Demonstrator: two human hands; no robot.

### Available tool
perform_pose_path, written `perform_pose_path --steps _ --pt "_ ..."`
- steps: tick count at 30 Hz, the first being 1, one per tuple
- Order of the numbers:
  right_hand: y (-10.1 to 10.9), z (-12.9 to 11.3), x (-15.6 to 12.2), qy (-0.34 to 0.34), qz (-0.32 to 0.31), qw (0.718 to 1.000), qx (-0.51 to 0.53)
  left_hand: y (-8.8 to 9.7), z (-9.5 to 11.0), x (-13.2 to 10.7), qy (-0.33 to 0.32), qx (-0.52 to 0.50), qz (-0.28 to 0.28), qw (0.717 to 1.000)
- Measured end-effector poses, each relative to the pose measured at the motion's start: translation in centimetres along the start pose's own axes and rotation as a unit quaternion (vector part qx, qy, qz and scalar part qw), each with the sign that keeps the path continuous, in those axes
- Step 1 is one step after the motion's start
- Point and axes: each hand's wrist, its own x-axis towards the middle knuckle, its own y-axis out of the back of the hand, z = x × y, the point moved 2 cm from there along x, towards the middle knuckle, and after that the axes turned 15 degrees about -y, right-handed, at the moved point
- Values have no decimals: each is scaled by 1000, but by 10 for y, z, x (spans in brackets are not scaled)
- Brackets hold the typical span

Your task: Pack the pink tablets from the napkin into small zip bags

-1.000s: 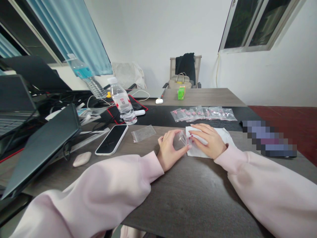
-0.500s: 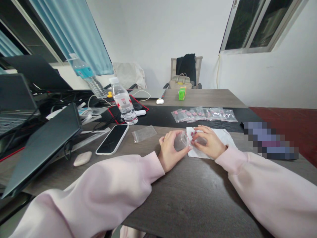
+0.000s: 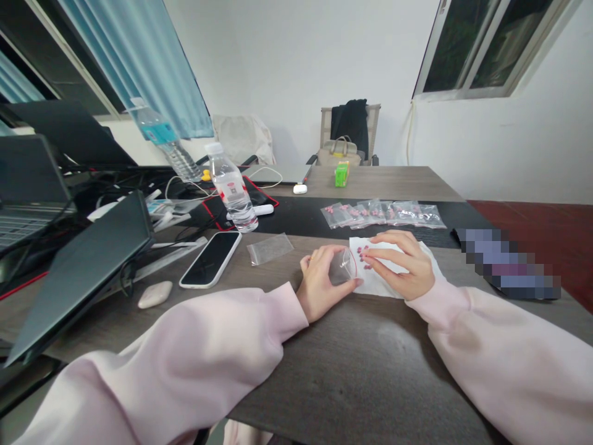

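My left hand [image 3: 322, 281] grips a small clear zip bag [image 3: 340, 264] between thumb and fingers, its red-lined mouth spread toward the right. My right hand [image 3: 404, 266] hovers over a white paper sheet [image 3: 430, 256]. Its thumb and index tips come together in a pinch by several small dark-pink pieces [image 3: 367, 266] on the sheet's left part. Whatever lies between those tips is too small to make out. Beyond the sheet, several clear bags [image 3: 382, 214] with pink pieces inside overlap in a row. Left of my left hand lies a flat clear bag [image 3: 270, 249].
A phone [image 3: 210, 261], a pale mouse [image 3: 155, 295] and a tilted laptop [image 3: 88, 266] occupy the left side. Water bottles [image 3: 234, 194] stand behind them. A small green box [image 3: 341, 175] is at the back, and a dark pixelated object [image 3: 504, 266] lies right.
My right hand has drawn back slightly right from the bag's mouth to the pink pieces, uncovering more of them. My left hand keeps the bag nearly in place.
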Motion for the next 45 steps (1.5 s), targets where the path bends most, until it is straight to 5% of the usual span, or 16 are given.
perform_pose_path --steps 7,13,17,20,28,37,45 --pt "-7 9 -6 -45 -35 997 -51 1 1 0 7 9 47 999" --pt "-15 20 -16 -79 -180 964 -178 1 -3 -1 8 2 93 996" --pt "-17 24 -18 -108 -207 953 -192 2 -3 -1 12 1 87 996" --pt "-16 24 -17 -112 -181 960 -181 2 -1 -1 10 9 74 997" --pt "-1 17 -7 -131 18 983 -125 2 3 -2 -68 81 -2 994" --pt "-2 -7 -4 87 -78 993 -26 0 1 -1 -59 59 2 996" --pt "-9 8 -8 -60 -77 986 -135 2 -1 0 -8 41 28 999"
